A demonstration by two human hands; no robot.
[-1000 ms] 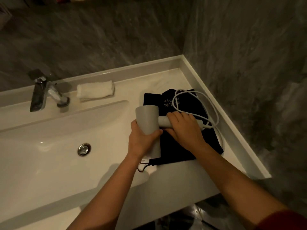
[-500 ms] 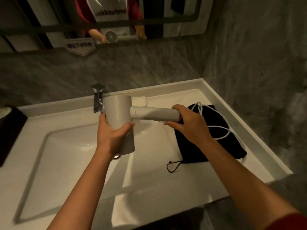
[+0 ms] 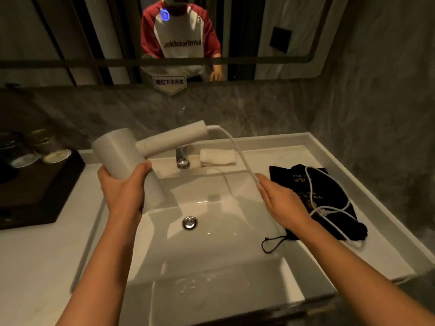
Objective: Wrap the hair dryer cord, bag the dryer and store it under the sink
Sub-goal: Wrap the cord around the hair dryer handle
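Note:
A grey hair dryer (image 3: 122, 154) is held up over the sink's left side, its handle (image 3: 174, 140) pointing up and to the right. My left hand (image 3: 124, 187) grips the dryer's barrel from below. A white cord (image 3: 237, 149) leaves the handle's end and runs down to my right hand (image 3: 280, 198), which pinches it over the basin's right part. The rest of the cord lies in loose loops on a black drawstring bag (image 3: 329, 208) that lies flat on the counter at the right.
A white sink (image 3: 211, 231) with a metal drain (image 3: 189, 222) lies below the hands. A chrome tap (image 3: 182, 158) and a rolled white towel (image 3: 217, 156) sit behind it. At the left stands a dark tray (image 3: 35, 196) with glasses (image 3: 49, 147). A mirror (image 3: 235, 31) hangs above.
The dryer has been lifted off the bag and carried left over the sink. My right hand has left the handle and slid down onto the cord. The view has tilted up.

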